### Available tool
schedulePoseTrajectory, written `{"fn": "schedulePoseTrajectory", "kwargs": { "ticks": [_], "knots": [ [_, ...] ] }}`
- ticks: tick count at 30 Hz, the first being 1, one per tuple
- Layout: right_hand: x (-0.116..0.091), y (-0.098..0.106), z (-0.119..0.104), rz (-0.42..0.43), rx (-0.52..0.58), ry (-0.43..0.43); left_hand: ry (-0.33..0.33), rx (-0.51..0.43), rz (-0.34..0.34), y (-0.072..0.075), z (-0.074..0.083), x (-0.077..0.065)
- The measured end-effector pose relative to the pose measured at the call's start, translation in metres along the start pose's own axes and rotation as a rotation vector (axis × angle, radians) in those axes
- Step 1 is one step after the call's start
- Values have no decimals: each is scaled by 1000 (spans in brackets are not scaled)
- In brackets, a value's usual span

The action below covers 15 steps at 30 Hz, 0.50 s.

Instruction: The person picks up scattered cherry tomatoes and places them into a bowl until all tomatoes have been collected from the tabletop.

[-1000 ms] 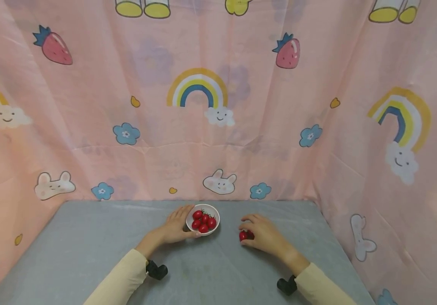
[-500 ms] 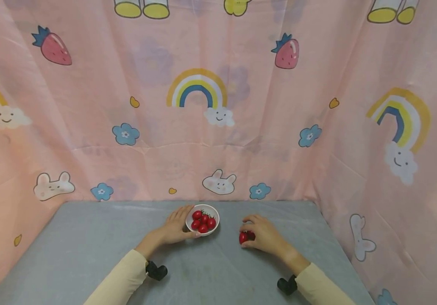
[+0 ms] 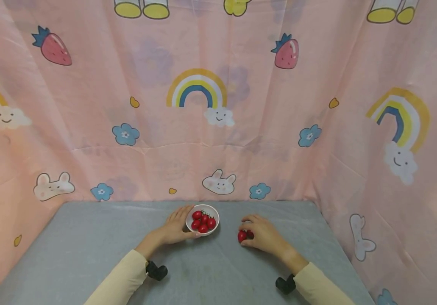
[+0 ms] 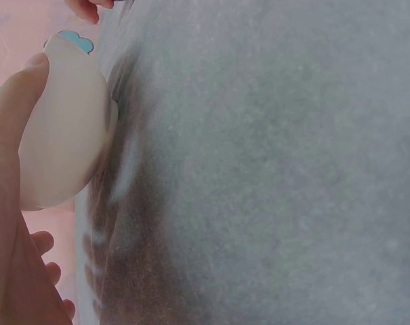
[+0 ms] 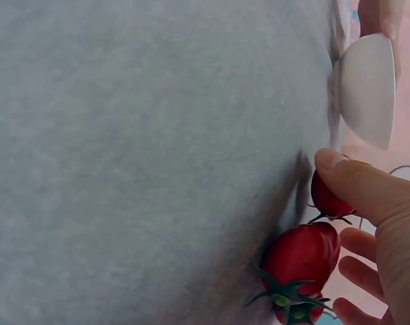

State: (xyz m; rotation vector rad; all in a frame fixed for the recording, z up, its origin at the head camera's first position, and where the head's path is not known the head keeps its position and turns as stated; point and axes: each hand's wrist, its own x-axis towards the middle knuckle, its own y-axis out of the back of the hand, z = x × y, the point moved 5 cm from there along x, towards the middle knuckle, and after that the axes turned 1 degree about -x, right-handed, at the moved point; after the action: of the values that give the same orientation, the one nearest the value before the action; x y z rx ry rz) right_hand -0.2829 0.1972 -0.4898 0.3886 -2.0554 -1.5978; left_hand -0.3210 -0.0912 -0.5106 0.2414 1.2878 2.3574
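A small white bowl (image 3: 203,233) holding several red cherry tomatoes (image 3: 204,219) stands near the back of the table. My left hand (image 3: 172,230) holds it from the left, thumb (image 4: 25,88) along the near side and fingers toward the far side. To the right of the bowl, my right hand (image 3: 265,235) pinches a cherry tomato (image 5: 330,196) between thumb and fingers. Two more cherry tomatoes (image 5: 301,256) with green stems lie under that palm, mostly hidden in the head view. The right fingertips behind the pinched tomato are partly hidden.
A grey cloth covers the table (image 3: 203,271). Behind and at the sides hangs a pink printed curtain (image 3: 256,156), which meets the table's back edge close behind the bowl. Each wrist carries a black camera mount (image 3: 157,271).
My right hand and the pinched tomato have shifted very slightly, a little leftward since half a second ago. The left hand and bowl stay where they were.
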Motion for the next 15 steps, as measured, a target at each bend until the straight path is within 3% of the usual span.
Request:
{"fn": "schedulePoseTrajectory", "kwargs": {
  "ticks": [15],
  "knots": [
    [26,20,-7,39,-35,17,-7,6,-1,-1,1,2]
  ]
}}
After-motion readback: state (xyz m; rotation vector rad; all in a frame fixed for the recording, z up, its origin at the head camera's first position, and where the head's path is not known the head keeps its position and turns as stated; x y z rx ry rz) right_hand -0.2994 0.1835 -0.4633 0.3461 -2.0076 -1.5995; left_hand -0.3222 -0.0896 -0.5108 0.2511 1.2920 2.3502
